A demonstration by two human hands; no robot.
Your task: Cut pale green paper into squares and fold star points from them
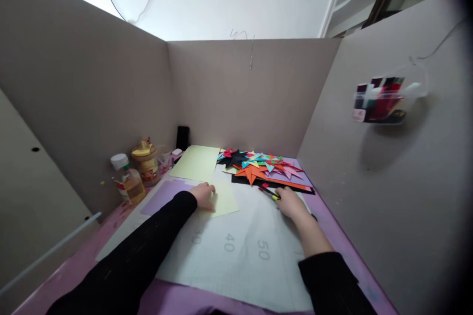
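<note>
My left hand [204,196] lies on a pale yellow paper sheet [226,202], fingers bent a little and apart, holding nothing. A purple sheet [164,197] lies partly under that forearm. My right hand [290,202] is at the right of the white mat, its fingers closed at the end of a slim dark pencil-like stick [269,191] with red and yellow parts. The palm hides part of what is there. Just beyond it are folded paper stars, an orange star [252,173] in front and a black star [233,158] behind, over dark and coloured sheets.
A white mat with printed numbers [236,270] covers much of the pink table. At the left stand a bottle of amber liquid [133,188] and a yellow-lidded tub [146,165]. A black phone-like object [183,137] leans at the back. Grey partitions [244,93] enclose the table.
</note>
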